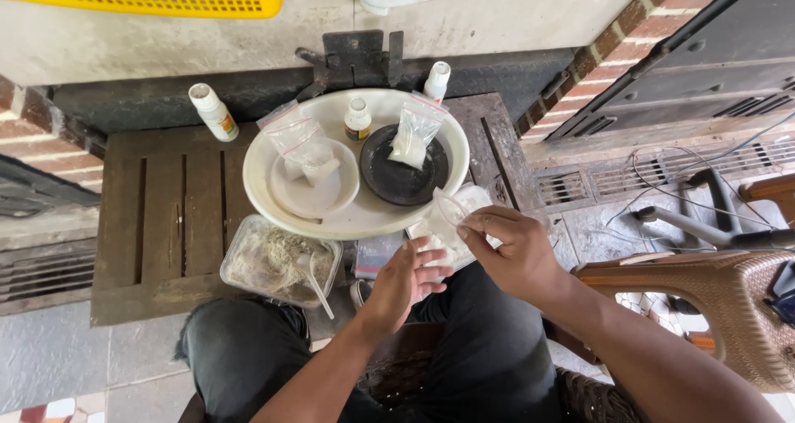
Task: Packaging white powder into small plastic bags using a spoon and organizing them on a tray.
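Both forearms are seen bare to the lower frame edge, no sleeve being visible on either. The left hand point(403, 284) and right hand point(513, 253) are ungloved; no ring or watch can be made out. Below the hands, the legs are covered by dark grey trousers point(248, 352), faded at the knee.

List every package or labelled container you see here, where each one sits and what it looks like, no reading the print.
Clear plastic bag: held between left hand and right hand, white powder inside.
Zip bag: leaning in the black dish, white contents.
Zip bag: on the small white plate, clear.
Small bottle: upright in the white basin, white cap.
White bottle: lying on the wooden table.
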